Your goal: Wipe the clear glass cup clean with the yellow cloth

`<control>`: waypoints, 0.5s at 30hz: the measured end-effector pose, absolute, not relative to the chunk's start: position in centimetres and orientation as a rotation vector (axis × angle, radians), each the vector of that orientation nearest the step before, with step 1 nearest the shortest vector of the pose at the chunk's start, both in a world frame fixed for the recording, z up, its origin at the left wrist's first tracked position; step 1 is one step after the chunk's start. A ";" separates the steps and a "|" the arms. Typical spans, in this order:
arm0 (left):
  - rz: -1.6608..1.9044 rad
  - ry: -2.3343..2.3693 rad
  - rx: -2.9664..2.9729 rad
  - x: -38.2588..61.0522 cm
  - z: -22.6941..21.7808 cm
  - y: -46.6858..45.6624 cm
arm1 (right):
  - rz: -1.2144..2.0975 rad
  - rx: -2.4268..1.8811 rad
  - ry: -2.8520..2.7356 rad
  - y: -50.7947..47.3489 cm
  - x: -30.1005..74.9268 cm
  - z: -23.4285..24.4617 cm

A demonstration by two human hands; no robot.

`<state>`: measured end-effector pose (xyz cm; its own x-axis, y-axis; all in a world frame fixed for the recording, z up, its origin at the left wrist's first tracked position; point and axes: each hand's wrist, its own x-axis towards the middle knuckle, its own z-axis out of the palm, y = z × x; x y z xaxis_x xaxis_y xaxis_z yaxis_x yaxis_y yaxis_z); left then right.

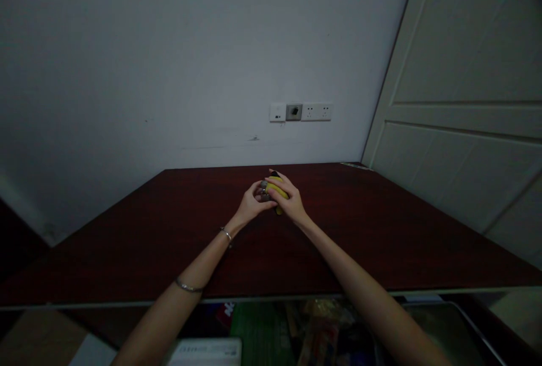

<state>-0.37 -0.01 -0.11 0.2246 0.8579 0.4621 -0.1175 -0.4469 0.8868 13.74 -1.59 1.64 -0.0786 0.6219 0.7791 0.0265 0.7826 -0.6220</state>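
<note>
Over the middle of the dark red tabletop [169, 236], both hands meet around one small yellow object with grey and black parts [276, 190]. My right hand [294, 203] is closed over its yellow side, thumb and fingers wrapped round it. From the other side, my left hand [249, 207] grips the grey, metallic-looking part with bent fingers. A bit of yellow shows below the right thumb, and a black piece shows at the top. The fingers cover much of the object, so its exact kind cannot be told.
Behind the table stands a pale wall with a row of sockets and switches [301, 112]. A panelled white door [466, 100] borders the right side. Below the table's front edge, an open space holds a white box [205, 352], a green item [260, 335] and plastic-wrapped packages [319, 335].
</note>
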 end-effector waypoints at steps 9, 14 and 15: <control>1.335 0.811 1.604 -0.2 0.2 -0.4 | 0.818 -0.669 -1.387 0.6 14.1 1.0; 1.356 0.865 1.506 -0.5 0.7 -0.5 | 0.941 -0.601 -1.443 0.3 14.6 1.6; 1.360 0.886 1.483 -0.6 0.8 -0.4 | 0.953 -0.576 -1.504 0.1 14.7 1.7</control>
<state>-0.60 -0.45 0.77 0.1346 0.9320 0.3364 -0.0693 -0.3298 0.9415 14.73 0.08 1.75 -0.1733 0.8067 0.5650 -0.1659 0.5416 -0.8241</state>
